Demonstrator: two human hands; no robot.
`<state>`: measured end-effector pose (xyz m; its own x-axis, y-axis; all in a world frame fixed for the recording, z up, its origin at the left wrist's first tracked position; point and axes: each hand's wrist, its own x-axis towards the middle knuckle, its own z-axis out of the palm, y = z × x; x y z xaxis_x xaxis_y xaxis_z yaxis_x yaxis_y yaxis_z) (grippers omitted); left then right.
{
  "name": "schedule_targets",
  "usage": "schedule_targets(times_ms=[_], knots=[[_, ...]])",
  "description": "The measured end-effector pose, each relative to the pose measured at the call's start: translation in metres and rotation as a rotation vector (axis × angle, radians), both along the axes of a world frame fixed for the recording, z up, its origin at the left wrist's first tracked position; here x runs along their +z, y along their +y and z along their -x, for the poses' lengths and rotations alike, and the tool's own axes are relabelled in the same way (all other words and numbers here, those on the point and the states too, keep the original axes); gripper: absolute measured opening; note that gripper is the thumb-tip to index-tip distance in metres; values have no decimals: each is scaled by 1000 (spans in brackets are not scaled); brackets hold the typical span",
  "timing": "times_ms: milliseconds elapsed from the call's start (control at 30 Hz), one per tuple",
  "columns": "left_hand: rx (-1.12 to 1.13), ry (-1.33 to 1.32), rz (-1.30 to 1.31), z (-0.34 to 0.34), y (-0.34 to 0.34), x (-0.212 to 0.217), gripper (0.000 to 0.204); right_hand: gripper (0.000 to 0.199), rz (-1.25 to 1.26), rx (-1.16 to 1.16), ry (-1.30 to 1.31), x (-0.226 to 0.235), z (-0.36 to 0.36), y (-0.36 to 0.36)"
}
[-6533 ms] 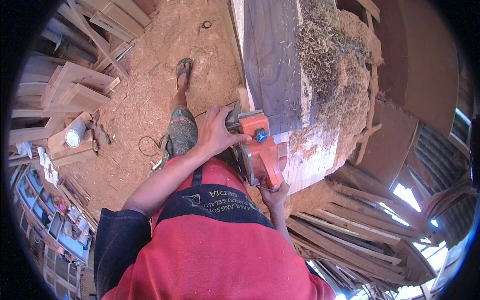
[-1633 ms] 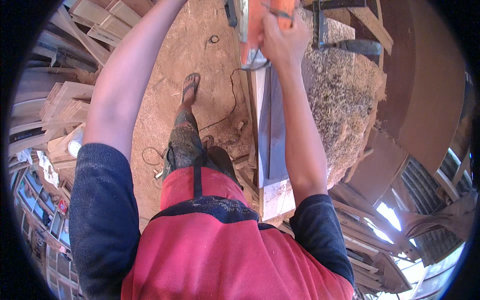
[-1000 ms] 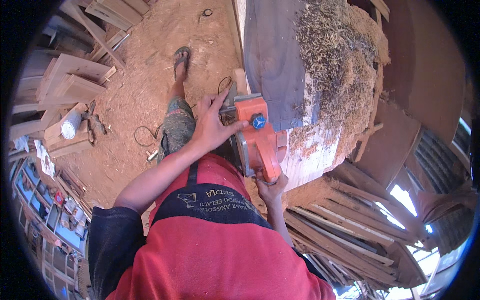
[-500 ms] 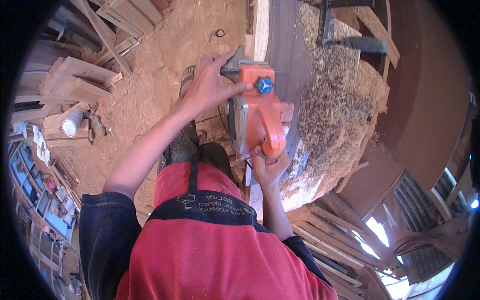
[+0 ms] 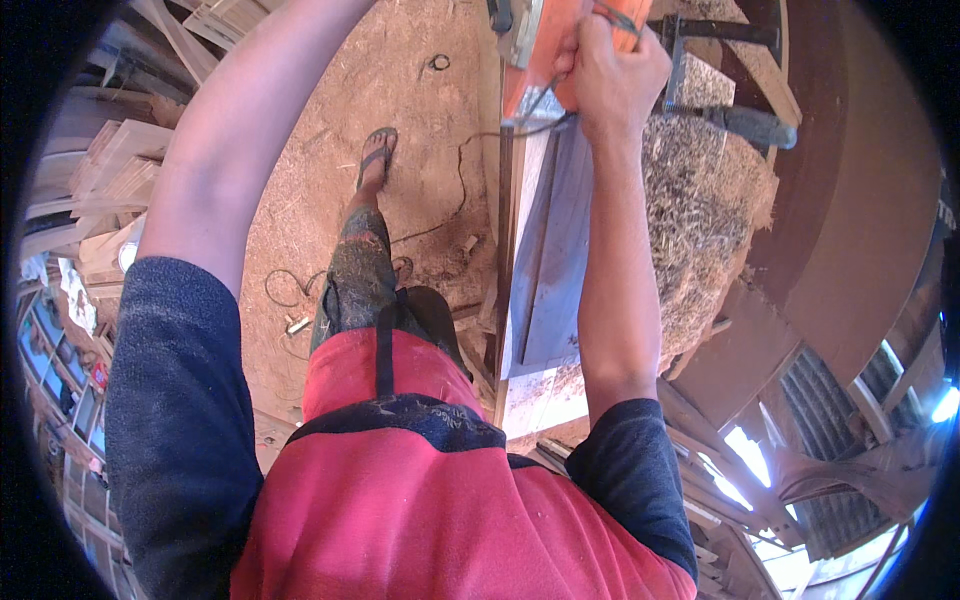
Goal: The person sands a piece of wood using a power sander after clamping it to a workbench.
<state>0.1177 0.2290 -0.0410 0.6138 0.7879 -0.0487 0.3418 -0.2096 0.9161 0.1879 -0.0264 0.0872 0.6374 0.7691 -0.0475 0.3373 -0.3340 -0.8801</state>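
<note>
Gripping orange hand-held power planer (image 5: 548, 55): right hand (image 5: 612, 85) clasps it from above; left hand beyond view, hold unknown. Planer lies over far stretch of dark-grey wooden board (image 5: 556, 240). Keep it flat, pressure even. Trail thin black cable (image 5: 463, 158) clear; avoid black-handled metal clamp (image 5: 755, 124).

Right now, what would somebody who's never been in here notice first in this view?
Probably the bright red shirt, which fills the lower middle of the view between two dark sleeves. Next might be the orange power tool at the top edge, right of centre, gripped by the right hand. The heap of wood shavings to the right of the right forearm also stands out.
</note>
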Motion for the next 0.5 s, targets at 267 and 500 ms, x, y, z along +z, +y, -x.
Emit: schedule_targets(times_ms=[267,500], knots=[[-194,-46,210,109,-287,32,84,39,196,-73,-255,24,103,-263],[-130,123,188,234,-566,67,103,24,469,-210,-8,32,226,-556]])
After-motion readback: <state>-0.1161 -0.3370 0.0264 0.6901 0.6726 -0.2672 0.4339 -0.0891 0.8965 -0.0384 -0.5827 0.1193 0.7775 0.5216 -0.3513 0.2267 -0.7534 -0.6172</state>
